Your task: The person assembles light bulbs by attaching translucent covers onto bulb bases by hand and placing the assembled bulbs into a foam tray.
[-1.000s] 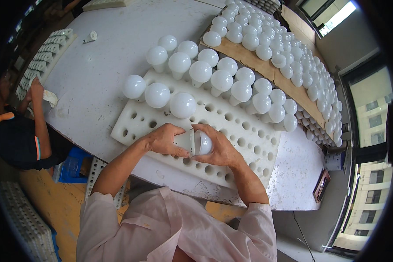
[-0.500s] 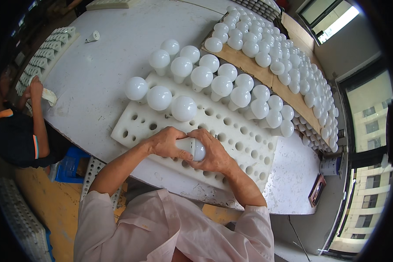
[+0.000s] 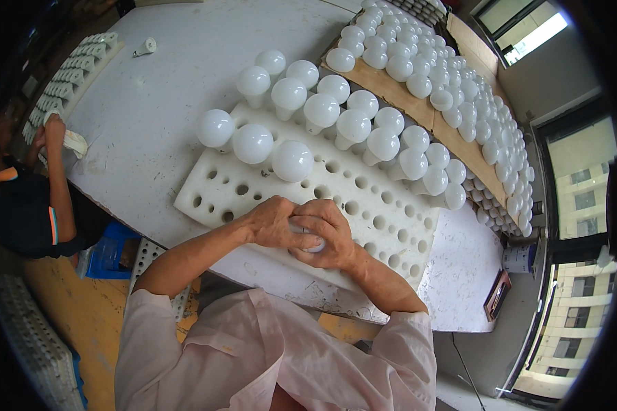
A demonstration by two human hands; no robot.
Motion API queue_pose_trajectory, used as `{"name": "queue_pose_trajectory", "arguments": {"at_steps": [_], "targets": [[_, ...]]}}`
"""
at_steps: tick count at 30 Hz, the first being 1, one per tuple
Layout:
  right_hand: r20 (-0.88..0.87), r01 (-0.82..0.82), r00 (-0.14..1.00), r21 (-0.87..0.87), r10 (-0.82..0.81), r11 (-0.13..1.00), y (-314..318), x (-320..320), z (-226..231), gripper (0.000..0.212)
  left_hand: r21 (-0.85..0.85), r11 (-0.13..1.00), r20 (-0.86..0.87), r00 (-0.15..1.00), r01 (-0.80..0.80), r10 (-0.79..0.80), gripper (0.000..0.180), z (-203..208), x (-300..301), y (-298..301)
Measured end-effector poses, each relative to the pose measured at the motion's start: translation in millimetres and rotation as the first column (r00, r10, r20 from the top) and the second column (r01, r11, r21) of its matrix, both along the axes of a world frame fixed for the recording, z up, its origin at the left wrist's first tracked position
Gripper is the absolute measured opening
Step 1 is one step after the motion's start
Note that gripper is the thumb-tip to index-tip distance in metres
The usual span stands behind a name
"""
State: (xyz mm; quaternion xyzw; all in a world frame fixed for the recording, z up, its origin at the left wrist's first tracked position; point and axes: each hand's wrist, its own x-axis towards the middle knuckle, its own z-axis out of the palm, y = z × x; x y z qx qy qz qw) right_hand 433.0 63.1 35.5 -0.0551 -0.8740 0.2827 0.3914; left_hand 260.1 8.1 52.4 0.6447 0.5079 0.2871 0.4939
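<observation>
A: How many things do the two hands hold?

B: Only one, a light bulb [image 3: 314,246]. The left hand [image 3: 273,222] and the right hand [image 3: 329,234] are both closed around it, and the fingers cover most of it.

A: Where is this bulb exactly?

B: It is over the near part of one white foam board [image 3: 216,188], which has many round holes. Whether it touches the board, one cannot tell.

A: And the bulbs beyond the hands, how many?

B: Nineteen. The front row [image 3: 253,143] has three, all toward the left end. The middle row [image 3: 353,126] has eight, and the back row [image 3: 362,103] has eight also, but their lower parts are mostly hidden.

A: Are there more?

B: Yes, behind them a large group of white bulbs [image 3: 442,99] stands on brown cardboard [image 3: 391,89]; they overlap too much for counting.

A: What is at the left side?

B: One co-worker [image 3: 27,212], near one rack of white pieces [image 3: 65,82]. One single white piece [image 3: 144,47] lies on the table [image 3: 178,55], apart from the others.
</observation>
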Motion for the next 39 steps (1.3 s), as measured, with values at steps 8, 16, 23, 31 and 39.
{"name": "queue_pose_trajectory", "arguments": {"at_steps": [8, 16, 23, 31, 39], "targets": [[-0.028, -0.046, 0.999, -0.053, 0.045, 0.998, 5, -7, -1, 0.035, 0.038, 0.999, 0.088, 0.996, -0.025, 0.022, 0.054, -15, -3, 1], [0.159, 0.204, 0.976, -0.427, -0.149, 0.881, 3, 7, -6, 0.07, -0.19, 0.98, 0.383, 0.914, -0.062, 0.132, 0.065, -25, -4, 0], [-0.016, 0.458, 0.873, -0.323, -0.488, 0.828, 38, 33, 8, 0.072, 0.045, 0.951, 0.331, 0.902, -0.307, 0.276, 0.05, -41, 0, -17], [0.079, 0.408, 0.913, -0.167, -0.4, 0.898, 50, 21, 11, 0.074, 0.098, 0.948, 0.324, 0.91, -0.303, 0.257, 0.031, -40, 1, -20], [0.021, 0.344, 0.938, -0.175, -0.346, 0.922, 44, 23, 13, 0.052, 0.151, 0.936, 0.303, 0.916, -0.318, 0.262, 0.028, -42, 4, -25]]}}
